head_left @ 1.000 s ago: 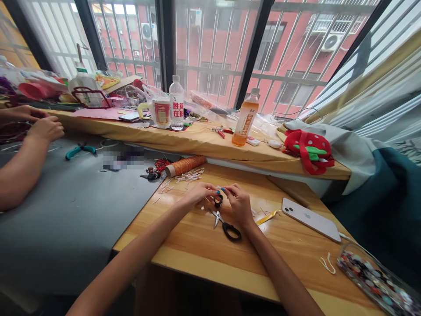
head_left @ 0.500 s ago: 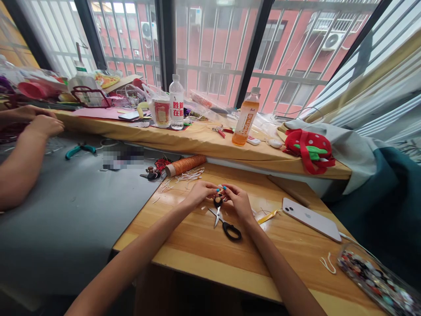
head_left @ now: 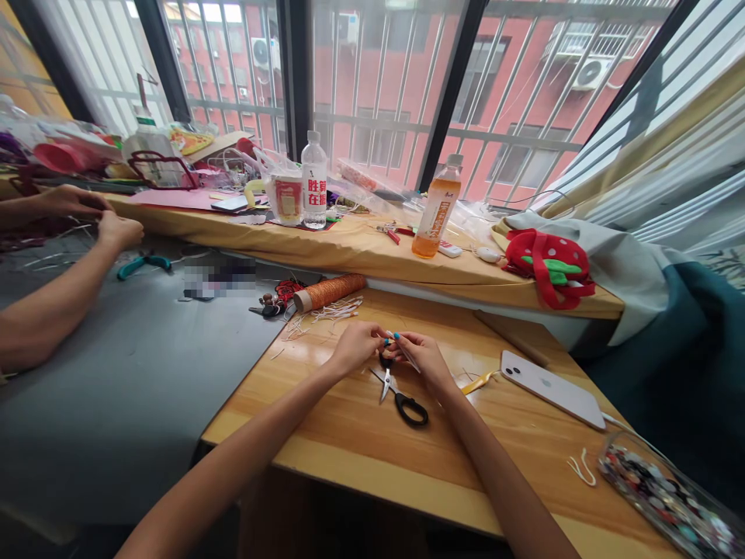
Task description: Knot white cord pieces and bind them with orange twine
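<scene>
My left hand (head_left: pixel 356 346) and my right hand (head_left: pixel 429 362) meet fingertip to fingertip above the wooden table (head_left: pixel 326 435). Both are closed in a pinch on a thin white cord (head_left: pixel 410 360), part of which shows along my right fingers; the rest is hidden by them. Right under the fingertips lie black-handled scissors (head_left: pixel 412 411), blades partly spread, one handle loop partly covered by my hands. A yellow ribbon (head_left: pixel 478 382) rests on the table beside my right wrist. Short white cord pieces (head_left: pixel 337 309) lie beyond my left hand, by a spool of orange thread (head_left: pixel 331 293).
A phone (head_left: pixel 550 388) and a clear box of beads (head_left: pixel 669 497) are on the right. Bottles, including an orange drink (head_left: pixel 436 210), stand on the cloth-covered ledge (head_left: pixel 268 242). At left, another person's hands (head_left: pixel 105 221) work above a grey mat near teal pliers (head_left: pixel 144 265).
More of the white cord now shows along my right fingers, while both hands stay nearly in place. The other person's hands have shifted to the right.
</scene>
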Motion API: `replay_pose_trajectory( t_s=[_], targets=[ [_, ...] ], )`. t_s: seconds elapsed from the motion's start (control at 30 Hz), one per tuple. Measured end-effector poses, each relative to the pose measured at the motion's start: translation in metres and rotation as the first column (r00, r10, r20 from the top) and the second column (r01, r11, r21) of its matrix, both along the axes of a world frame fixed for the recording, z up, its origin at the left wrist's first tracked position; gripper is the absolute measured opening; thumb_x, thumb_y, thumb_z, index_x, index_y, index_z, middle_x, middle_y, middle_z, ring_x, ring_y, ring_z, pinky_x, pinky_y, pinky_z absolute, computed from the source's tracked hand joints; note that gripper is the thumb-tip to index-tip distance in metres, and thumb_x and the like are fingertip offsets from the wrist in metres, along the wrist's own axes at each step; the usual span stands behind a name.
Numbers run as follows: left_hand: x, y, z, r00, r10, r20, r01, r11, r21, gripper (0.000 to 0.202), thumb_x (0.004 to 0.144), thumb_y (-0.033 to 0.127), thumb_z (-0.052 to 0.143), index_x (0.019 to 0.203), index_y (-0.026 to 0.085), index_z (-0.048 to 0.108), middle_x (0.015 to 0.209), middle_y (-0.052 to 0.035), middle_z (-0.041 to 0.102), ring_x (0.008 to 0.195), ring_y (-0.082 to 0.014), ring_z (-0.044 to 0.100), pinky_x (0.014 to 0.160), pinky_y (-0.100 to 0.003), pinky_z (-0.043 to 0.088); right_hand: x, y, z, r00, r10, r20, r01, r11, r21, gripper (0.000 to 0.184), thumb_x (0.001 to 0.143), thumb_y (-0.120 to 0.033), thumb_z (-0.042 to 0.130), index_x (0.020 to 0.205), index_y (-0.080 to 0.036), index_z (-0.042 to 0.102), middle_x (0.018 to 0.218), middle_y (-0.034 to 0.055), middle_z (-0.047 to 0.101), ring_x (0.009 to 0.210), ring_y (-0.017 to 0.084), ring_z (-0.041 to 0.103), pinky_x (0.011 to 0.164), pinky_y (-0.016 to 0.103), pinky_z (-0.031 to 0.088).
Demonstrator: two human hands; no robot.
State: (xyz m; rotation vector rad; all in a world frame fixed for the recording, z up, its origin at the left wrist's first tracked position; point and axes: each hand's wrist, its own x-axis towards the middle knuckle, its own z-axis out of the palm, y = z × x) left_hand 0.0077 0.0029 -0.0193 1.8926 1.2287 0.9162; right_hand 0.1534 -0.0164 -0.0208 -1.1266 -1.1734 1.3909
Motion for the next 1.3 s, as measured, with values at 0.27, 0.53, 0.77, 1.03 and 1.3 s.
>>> replay_pose_trajectory(
  t_s=[0.27, 0.53, 0.77, 1.03, 1.3],
  targets=[
    [0.003, -0.002, -0.004, 0.989, -0.068, -0.129, 0.084, 0.989, 0.121, 0.023, 0.068, 0.017, 0.043, 0.075, 0.018, 0.064, 0.067, 0.0007, 0.064, 0.062, -0.0103, 0.054, 0.060, -0.018, 0.039, 0.001, 0.003, -0.007, 0.998, 0.002, -0.066, -0.002, 1.000, -0.011, 0.030, 0.054, -0.034, 0.067, 0.076, -0.015, 0.061, 0.053, -0.0012, 0.059, 0.045, 0.008, 0.051, 0.044, 0.020, 0.038],
    [0.002, -0.002, 0.001, 0.988, -0.114, -0.105, 0.125, 0.987, 0.102, 0.021, 0.068, 0.018, 0.044, 0.076, 0.017, 0.064, 0.067, 0.0008, 0.064, 0.062, -0.0102, 0.054, 0.060, -0.018, 0.040, 0.000, 0.000, -0.002, 0.988, 0.035, -0.150, -0.035, 0.999, 0.005, 0.029, 0.056, -0.035, 0.066, 0.076, -0.014, 0.059, 0.050, -0.0050, 0.052, 0.039, 0.002, 0.036, 0.039, 0.016, 0.025],
    [0.001, 0.001, -0.002, 0.994, -0.107, -0.022, 0.108, 0.994, 0.034, 0.018, 0.067, 0.017, 0.045, 0.071, 0.014, 0.062, 0.065, -0.0010, 0.064, 0.062, -0.0108, 0.056, 0.057, -0.018, 0.040, 0.005, 0.002, -0.002, 0.997, 0.056, -0.052, -0.056, 0.998, 0.006, 0.030, 0.053, -0.036, 0.067, 0.068, -0.014, 0.055, 0.052, -0.0042, 0.055, 0.040, 0.003, 0.040, 0.040, 0.017, 0.027],
    [0.002, 0.002, -0.002, 0.993, -0.085, 0.079, 0.091, 0.993, -0.074, 0.016, 0.066, 0.017, 0.048, 0.076, 0.012, 0.059, 0.062, -0.0014, 0.063, 0.058, -0.0106, 0.057, 0.055, -0.018, 0.041, 0.004, 0.006, -0.006, 0.998, -0.051, 0.034, 0.049, 0.998, 0.050, 0.028, 0.055, -0.038, 0.064, 0.066, -0.015, 0.052, 0.053, -0.0030, 0.058, 0.041, 0.007, 0.048, 0.041, 0.019, 0.033],
    [0.002, 0.004, -0.002, 0.998, -0.044, 0.034, 0.045, 0.999, -0.024, 0.016, 0.067, 0.021, 0.051, 0.077, 0.011, 0.060, 0.071, -0.0030, 0.063, 0.064, -0.0115, 0.055, 0.058, -0.019, 0.041, 0.003, 0.006, -0.011, 0.991, -0.124, 0.039, 0.116, 0.978, 0.176, 0.026, 0.061, -0.038, 0.061, 0.069, -0.015, 0.052, 0.056, -0.0017, 0.058, 0.044, 0.009, 0.050, 0.044, 0.021, 0.038]
  ],
)
